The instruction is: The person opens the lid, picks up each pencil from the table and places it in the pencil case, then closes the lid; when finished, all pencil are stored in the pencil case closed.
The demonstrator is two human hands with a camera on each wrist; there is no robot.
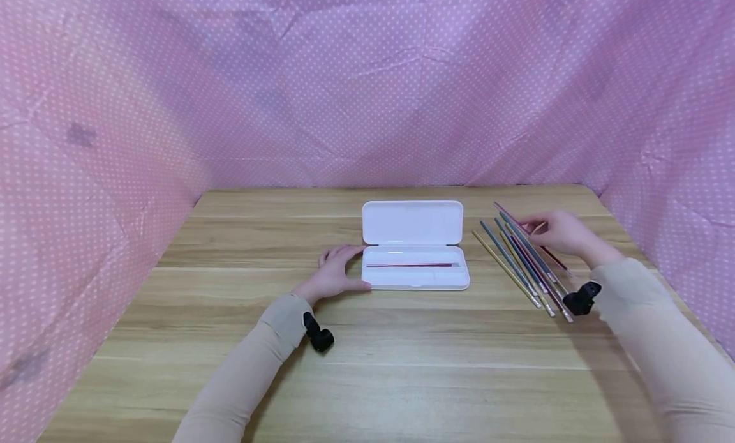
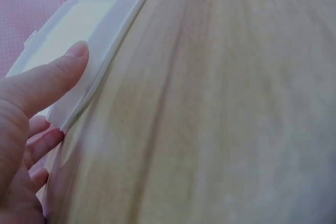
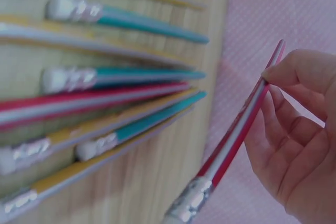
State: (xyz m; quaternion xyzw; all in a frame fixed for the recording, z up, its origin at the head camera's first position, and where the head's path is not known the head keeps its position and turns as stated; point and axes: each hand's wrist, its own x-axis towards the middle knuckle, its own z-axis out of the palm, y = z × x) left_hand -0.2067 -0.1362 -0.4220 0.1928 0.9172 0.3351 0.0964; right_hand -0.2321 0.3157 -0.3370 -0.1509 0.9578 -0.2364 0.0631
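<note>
A white pencil case (image 1: 412,223) lies with its lid raised, and one dark red pencil (image 1: 410,265) rests lengthwise in its lower half. My left hand (image 1: 334,274) touches the left end of the case, its thumb (image 2: 60,74) extended along the front side and its fingertips at the corner. On the right, my right hand (image 1: 559,232) pinches a red-and-silver striped pencil (image 3: 231,142) between thumb and fingers, the eraser end tilted toward me. Below it a loose bunch of striped pencils (image 1: 525,264) lies on the table, in yellow, teal and red with white erasers.
The wooden table (image 1: 402,360) carries the case at its middle and the pencils to the right. A pink dotted cloth (image 1: 367,98) hangs behind the table and along its sides. Black wrist cameras (image 1: 582,298) sit on both sleeves.
</note>
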